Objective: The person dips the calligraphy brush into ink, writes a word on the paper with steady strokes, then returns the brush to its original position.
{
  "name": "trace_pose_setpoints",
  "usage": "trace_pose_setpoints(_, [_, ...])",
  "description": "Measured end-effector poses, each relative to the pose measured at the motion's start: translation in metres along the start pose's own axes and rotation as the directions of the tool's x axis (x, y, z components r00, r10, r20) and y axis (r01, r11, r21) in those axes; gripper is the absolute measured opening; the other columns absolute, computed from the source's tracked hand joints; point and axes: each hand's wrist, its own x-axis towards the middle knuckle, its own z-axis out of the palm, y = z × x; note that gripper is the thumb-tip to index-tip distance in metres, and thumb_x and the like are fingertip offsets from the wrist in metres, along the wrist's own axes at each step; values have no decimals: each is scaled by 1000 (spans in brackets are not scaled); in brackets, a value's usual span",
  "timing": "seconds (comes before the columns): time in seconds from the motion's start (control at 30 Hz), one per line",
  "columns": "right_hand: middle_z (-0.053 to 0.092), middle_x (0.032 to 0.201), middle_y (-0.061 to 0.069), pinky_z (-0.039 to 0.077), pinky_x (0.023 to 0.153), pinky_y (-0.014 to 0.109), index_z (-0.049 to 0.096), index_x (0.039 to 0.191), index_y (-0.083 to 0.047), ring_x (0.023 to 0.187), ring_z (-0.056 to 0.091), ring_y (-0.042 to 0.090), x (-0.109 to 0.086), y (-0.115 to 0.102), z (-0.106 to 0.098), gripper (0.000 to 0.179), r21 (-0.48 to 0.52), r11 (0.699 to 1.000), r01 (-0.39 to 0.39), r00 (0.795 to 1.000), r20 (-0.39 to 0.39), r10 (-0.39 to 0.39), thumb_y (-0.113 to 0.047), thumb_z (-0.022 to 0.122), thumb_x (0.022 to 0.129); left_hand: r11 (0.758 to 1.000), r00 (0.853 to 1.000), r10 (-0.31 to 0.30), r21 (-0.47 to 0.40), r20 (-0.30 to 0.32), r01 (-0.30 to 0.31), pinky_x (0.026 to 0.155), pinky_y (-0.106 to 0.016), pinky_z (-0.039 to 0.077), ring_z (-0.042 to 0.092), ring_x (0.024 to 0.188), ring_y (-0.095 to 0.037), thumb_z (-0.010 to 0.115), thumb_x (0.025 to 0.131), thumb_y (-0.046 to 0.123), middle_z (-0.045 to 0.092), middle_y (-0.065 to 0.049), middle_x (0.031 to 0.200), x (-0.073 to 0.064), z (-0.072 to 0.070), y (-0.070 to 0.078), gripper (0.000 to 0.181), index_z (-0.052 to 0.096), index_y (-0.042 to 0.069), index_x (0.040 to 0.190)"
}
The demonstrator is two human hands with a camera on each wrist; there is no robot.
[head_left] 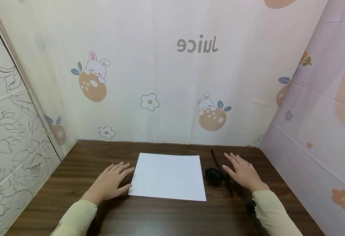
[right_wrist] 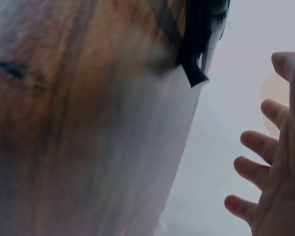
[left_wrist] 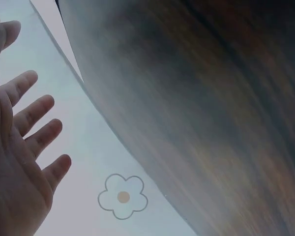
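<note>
A blank white sheet of paper (head_left: 169,177) lies flat on the brown wooden table. Just left of it is my left hand (head_left: 110,182), palm down with fingers spread and holding nothing; the thumb tip is by the paper's edge. To the paper's right sits a small rounded black object (head_left: 213,176), its kind unclear. Beside it lies a slim black pen-like stick (head_left: 218,162), slanting toward the near right. My right hand (head_left: 244,172) is right of the stick, fingers apart, with nothing in it. Black items (right_wrist: 201,39) appear partly at the top of the right wrist view.
The dark wood-grain table (head_left: 160,218) runs back to a printed curtain (head_left: 172,82) with bunny and flower pictures. A white panel with line-drawn flowers (head_left: 10,131) bounds the left side, and another printed cloth (head_left: 316,131) the right.
</note>
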Motion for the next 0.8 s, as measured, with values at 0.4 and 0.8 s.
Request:
trace_pose_setpoints(0.4, [38,153,25,29,102,71,39,154,-11,137,36,49,15,-7,-2,63,-5,999,35,999,10,-35,-46,51,103,988,989,150,-29,11,-149,101,-54,44,55,126,-34,70,93,37,59,-12,136,1,4,7,50,62,13,136])
trace_pose_setpoints(0.8, [46,146,26,36,97,70,45,150,-5,128,45,50,23,-11,-2,61,6,999,39,998,46,-40,-45,51,103,972,973,231,-35,24,-230,91,-47,50,61,113,-22,69,93,33,66,-3,123,1,7,12,30,71,22,121])
